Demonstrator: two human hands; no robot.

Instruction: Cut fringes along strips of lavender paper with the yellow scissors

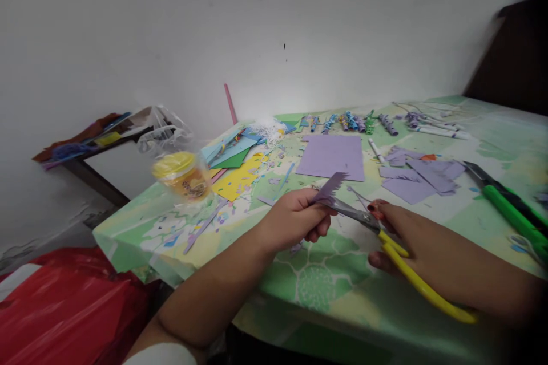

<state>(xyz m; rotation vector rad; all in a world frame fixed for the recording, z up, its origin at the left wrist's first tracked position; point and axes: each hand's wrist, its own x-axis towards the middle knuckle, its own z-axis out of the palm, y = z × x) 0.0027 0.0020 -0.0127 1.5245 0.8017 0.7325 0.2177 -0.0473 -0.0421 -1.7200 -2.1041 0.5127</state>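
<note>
Poking up from the left hand [295,217], the little purple strip [330,187] is above the near part of the table [317,285], with small snips like teeth along one side. The left hand's fingers pinch it tight. The right hand [411,236] grips the scissors [368,218], and their blades are apart, with one against the strip by the left fingers. The snipping looks partway done: the top bit has its teeth, but fingers hide the low end, so I can't tell how much is left there. Just past the hands, a big purple sheet [331,157] lies flat with no fringe, so it looks like paper not used yet. To its right are loose purple pieces [432,177], some with snipped edges. At the back, a row of curly rolls [351,121] looks finished. Off to the left are a yellow sheet [229,185], lots of tiny scraps and a tub with a yellow lid [173,164].
</note>
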